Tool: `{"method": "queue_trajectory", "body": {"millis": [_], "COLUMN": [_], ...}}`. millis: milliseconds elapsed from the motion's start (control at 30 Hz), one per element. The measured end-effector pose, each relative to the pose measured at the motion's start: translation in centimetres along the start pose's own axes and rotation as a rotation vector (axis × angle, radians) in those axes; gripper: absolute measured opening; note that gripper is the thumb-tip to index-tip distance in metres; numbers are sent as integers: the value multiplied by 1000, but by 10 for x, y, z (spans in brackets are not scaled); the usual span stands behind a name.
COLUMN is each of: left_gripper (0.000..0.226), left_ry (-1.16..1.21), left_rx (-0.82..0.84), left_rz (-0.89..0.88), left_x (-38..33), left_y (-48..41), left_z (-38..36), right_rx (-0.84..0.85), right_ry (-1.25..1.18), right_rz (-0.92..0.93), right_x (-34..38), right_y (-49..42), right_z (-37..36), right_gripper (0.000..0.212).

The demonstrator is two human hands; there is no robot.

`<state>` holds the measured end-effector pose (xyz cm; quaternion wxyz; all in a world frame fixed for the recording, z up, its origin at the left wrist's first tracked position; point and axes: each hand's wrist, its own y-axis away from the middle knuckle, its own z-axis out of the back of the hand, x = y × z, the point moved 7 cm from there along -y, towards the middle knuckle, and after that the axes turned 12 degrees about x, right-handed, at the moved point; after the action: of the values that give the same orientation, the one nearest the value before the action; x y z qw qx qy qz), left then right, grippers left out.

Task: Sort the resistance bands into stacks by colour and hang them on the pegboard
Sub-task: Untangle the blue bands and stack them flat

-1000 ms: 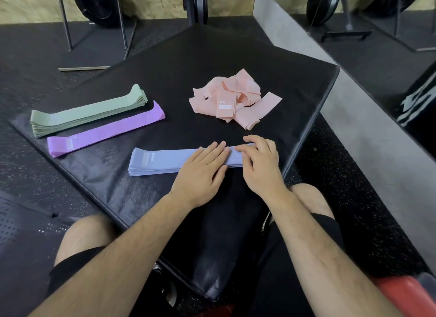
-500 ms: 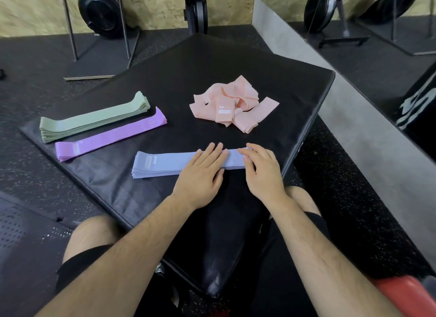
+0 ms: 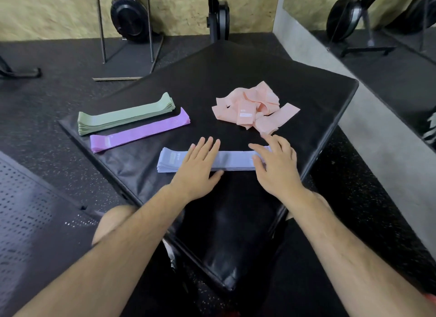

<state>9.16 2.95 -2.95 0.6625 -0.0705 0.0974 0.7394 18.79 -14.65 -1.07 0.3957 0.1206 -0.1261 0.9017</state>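
Note:
A neat stack of blue bands point(image 3: 233, 161) lies across the near part of a black mat point(image 3: 236, 68). My left hand point(image 3: 199, 168) rests flat on the middle of this stack, fingers straight. My right hand point(image 3: 277, 162) hovers over the stack's right end with spread, relaxed fingers, holding nothing. A green stack point(image 3: 125, 114) and a purple stack point(image 3: 141, 131) lie side by side at the left of the mat. A loose heap of pink bands point(image 3: 254, 109) sits unsorted at the back right.
A perforated dark panel point(image 3: 30, 222) lies on the floor at the left. Weight plates on stands point(image 3: 129, 16) line the back wall. A grey concrete ledge point(image 3: 354, 104) runs along the right. My knees are under the mat's near corner.
My right hand has lifted off the blue stack's right end and its fingers have spread, reaching a little toward the pink heap. My left hand stays flat on the blue stack.

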Motion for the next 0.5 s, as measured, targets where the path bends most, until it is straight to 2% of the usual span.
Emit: {"method": "queue_trajectory", "body": {"millis": [133,200,333,433,500], "left_gripper": [75,75,67,60,53], "left_ry": [-24,4,34,21,34], "left_rx": [171,222,217,211,224], "left_rz": [13,11,13,-10,10], "left_x": [22,26,35,33,29], "left_y": [-3,-7,-11,-11,-12], "left_z": [10,13,14,14,16], "right_rx": [455,589,720,689,688], "right_ry": [79,99,100,128,140], "right_rz": [140,121,50,45,62], "right_x": [49,61,58,55,56], "right_y": [-25,-32,-41,-53,-56], "right_z": [-14,-21,-25,-17,-16], "right_gripper": [61,70,62,42,37]}}
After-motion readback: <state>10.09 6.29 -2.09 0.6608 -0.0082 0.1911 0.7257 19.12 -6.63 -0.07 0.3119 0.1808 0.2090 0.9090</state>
